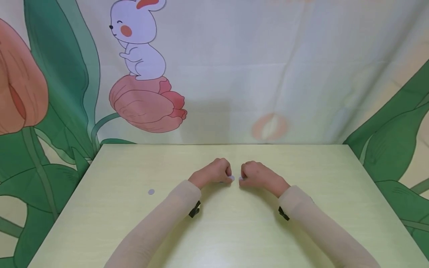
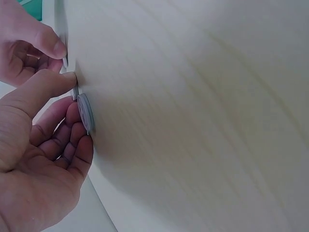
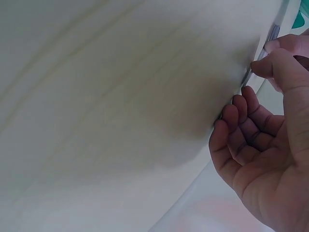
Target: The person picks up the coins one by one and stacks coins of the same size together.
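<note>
A staged recording corner is suggested, of a homely or nursery kind rather than a workshop or kitchen. The whole background is filled by a hung fabric backdrop (image 1: 254, 74), in which creases and folds can be seen. On it a cartoon white rabbit (image 1: 139, 41) is printed, seated on a pink tulip (image 1: 145, 104), and large green leaves (image 1: 395, 149) are shown at both sides. A plain pale yellow-green desk (image 1: 228, 230) with a faint wood grain is set directly against the cloth. Walls, windows and other furniture are hidden by the backdrop, so the room itself cannot be identified further.
</note>
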The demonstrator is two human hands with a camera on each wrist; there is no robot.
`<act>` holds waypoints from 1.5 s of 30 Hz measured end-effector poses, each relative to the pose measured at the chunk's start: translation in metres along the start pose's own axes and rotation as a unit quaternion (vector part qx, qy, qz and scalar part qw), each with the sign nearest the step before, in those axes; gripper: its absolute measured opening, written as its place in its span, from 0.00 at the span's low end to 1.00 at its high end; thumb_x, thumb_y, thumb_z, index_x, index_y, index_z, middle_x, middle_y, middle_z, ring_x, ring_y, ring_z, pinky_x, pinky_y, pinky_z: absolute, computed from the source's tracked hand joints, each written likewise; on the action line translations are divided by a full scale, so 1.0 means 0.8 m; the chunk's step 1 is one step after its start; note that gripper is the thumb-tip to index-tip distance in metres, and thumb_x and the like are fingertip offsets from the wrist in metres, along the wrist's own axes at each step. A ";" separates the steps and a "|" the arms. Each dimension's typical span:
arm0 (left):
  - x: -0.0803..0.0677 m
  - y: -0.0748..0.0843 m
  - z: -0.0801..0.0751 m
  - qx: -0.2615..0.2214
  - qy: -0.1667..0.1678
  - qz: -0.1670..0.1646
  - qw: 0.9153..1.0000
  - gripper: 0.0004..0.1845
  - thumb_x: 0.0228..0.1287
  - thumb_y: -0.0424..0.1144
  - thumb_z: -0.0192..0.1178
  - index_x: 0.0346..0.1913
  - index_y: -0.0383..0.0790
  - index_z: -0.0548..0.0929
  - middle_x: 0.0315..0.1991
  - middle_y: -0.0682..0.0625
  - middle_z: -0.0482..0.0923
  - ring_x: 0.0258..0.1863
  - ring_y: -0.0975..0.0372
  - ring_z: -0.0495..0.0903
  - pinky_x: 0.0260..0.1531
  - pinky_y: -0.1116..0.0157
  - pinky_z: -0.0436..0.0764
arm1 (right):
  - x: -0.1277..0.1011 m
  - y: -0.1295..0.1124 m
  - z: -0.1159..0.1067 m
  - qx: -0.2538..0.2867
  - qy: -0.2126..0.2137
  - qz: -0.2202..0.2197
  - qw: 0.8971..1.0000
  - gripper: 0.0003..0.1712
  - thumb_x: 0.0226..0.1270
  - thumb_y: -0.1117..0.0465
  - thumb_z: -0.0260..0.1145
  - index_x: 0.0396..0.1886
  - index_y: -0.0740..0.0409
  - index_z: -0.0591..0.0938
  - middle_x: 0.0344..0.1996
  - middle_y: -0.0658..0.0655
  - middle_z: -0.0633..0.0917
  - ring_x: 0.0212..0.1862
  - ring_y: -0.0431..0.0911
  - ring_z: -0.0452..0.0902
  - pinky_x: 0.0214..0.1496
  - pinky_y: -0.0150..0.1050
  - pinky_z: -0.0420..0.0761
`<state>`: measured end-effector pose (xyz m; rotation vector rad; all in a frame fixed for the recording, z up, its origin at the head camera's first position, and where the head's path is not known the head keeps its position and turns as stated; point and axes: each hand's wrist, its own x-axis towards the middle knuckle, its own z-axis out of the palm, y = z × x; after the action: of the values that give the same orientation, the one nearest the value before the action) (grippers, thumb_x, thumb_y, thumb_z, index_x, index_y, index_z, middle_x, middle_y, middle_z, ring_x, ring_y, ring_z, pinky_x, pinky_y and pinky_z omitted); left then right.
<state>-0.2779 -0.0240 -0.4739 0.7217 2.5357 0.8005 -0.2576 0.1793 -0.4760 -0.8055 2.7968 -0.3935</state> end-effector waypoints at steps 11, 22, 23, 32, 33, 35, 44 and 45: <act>-0.002 0.003 -0.002 0.002 0.002 0.004 1.000 0.09 0.63 0.34 0.71 0.27 0.38 0.83 0.24 0.53 0.75 0.24 0.65 0.70 0.28 0.69 0.70 | 0.005 -0.003 0.001 0.038 0.006 0.003 0.999 0.07 0.63 0.59 0.67 0.31 0.58 0.81 0.29 0.51 0.80 0.31 0.43 0.72 0.36 0.36 0.75; -0.003 0.004 0.000 -0.007 0.002 0.002 1.000 0.08 0.63 0.33 0.71 0.28 0.38 0.83 0.27 0.52 0.77 0.26 0.64 0.71 0.31 0.69 0.71 | -0.003 -0.003 -0.007 0.060 -0.009 -0.002 0.998 0.07 0.68 0.59 0.68 0.32 0.57 0.81 0.28 0.49 0.80 0.32 0.42 0.72 0.38 0.35 0.75; -0.003 0.004 0.000 -0.008 0.002 0.003 1.000 0.08 0.63 0.33 0.71 0.28 0.38 0.83 0.27 0.52 0.77 0.26 0.64 0.71 0.30 0.69 0.71 | -0.004 -0.002 -0.007 0.063 -0.007 -0.005 0.998 0.06 0.68 0.60 0.69 0.32 0.57 0.81 0.28 0.49 0.79 0.32 0.42 0.71 0.38 0.35 0.74; -0.002 0.003 -0.001 -0.006 0.003 -0.001 1.000 0.07 0.62 0.33 0.72 0.29 0.37 0.84 0.26 0.52 0.77 0.27 0.64 0.72 0.30 0.70 0.72 | -0.004 0.009 -0.003 0.086 0.009 -0.020 0.996 0.11 0.65 0.64 0.72 0.42 0.58 0.79 0.33 0.51 0.79 0.36 0.43 0.72 0.41 0.36 0.75; -0.002 0.003 -0.001 -0.008 0.002 -0.002 1.000 0.07 0.62 0.33 0.72 0.29 0.37 0.84 0.26 0.52 0.77 0.27 0.64 0.72 0.30 0.70 0.72 | -0.004 0.009 -0.003 0.087 0.011 -0.025 0.996 0.11 0.65 0.64 0.73 0.43 0.59 0.79 0.34 0.51 0.80 0.37 0.43 0.73 0.42 0.37 0.76; -0.001 0.002 -0.001 -0.009 0.001 -0.003 1.000 0.07 0.62 0.33 0.71 0.29 0.37 0.84 0.25 0.52 0.77 0.26 0.64 0.72 0.29 0.70 0.71 | -0.003 0.009 -0.003 0.080 0.016 -0.036 0.996 0.10 0.65 0.64 0.72 0.44 0.59 0.81 0.36 0.51 0.81 0.38 0.43 0.75 0.44 0.37 0.78; -0.002 0.001 -0.002 -0.009 -0.003 -0.001 1.000 0.07 0.63 0.33 0.71 0.29 0.38 0.84 0.26 0.52 0.77 0.27 0.64 0.72 0.30 0.69 0.72 | -0.001 0.009 0.004 0.075 0.020 -0.045 0.996 0.09 0.66 0.60 0.74 0.42 0.57 0.84 0.35 0.49 0.81 0.39 0.42 0.74 0.45 0.36 0.77; -0.002 0.001 -0.002 -0.009 -0.002 0.000 1.000 0.07 0.63 0.33 0.71 0.29 0.38 0.84 0.26 0.52 0.77 0.27 0.64 0.72 0.30 0.69 0.72 | 0.000 0.009 0.004 0.075 0.021 -0.047 0.996 0.09 0.66 0.61 0.73 0.41 0.57 0.84 0.35 0.49 0.81 0.38 0.42 0.74 0.44 0.35 0.77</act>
<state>-0.2772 -0.0252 -0.4721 0.7156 2.5211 0.8196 -0.2598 0.1844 -0.4813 -0.9049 2.7348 -0.6345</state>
